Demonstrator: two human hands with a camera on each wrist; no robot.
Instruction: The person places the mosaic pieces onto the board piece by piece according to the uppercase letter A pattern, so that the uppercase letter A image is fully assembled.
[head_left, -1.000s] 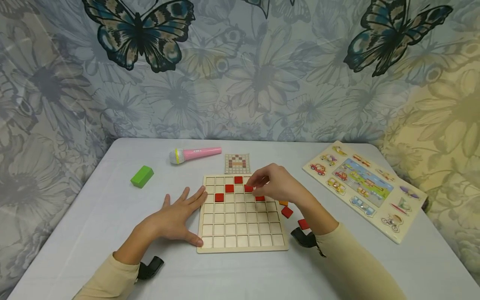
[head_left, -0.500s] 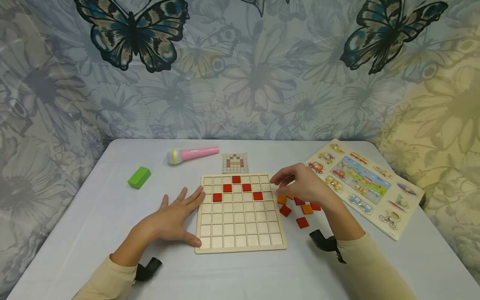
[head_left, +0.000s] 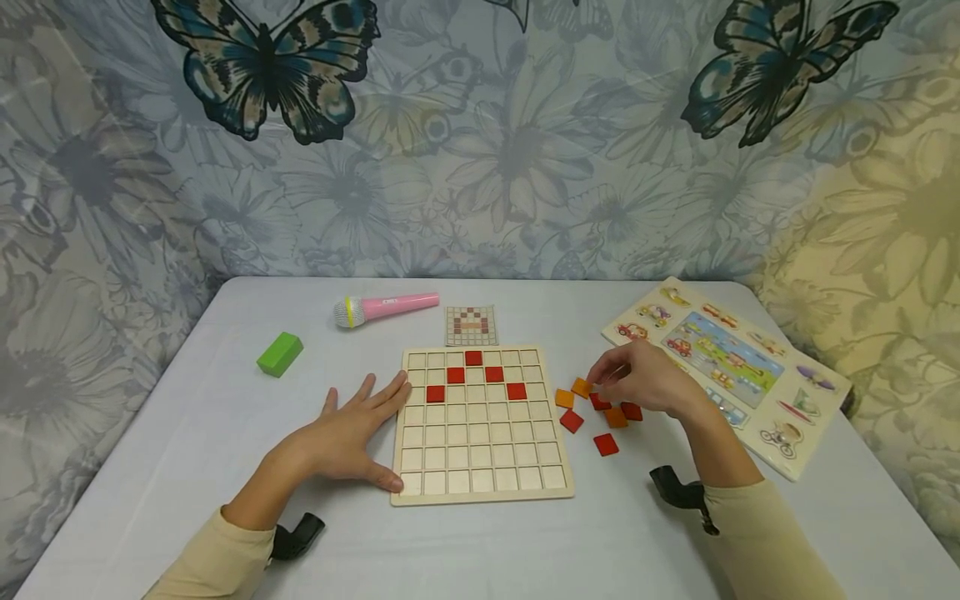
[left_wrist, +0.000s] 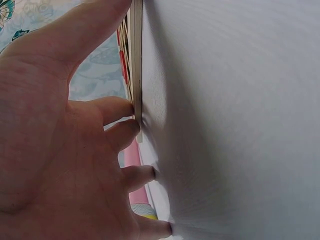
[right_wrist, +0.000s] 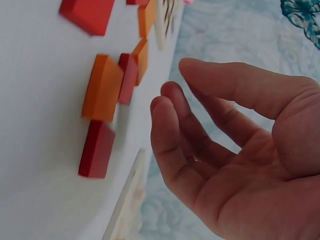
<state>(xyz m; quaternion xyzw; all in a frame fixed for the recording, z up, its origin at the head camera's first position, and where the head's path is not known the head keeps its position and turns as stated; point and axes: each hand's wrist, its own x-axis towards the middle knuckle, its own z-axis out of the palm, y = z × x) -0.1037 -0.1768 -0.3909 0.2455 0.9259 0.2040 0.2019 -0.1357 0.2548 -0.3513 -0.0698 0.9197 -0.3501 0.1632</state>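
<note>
Head view: scattered tiles (head_left: 616, 418) just below the loosely curved right hand (head_left: 647, 379), left hand (head_left: 341, 437) spread against the board (head_left: 480, 435).

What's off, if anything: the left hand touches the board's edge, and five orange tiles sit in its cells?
The colour is wrong: the five tiles in the board are red, as the head view shows. The left hand does touch the board's edge.
</note>
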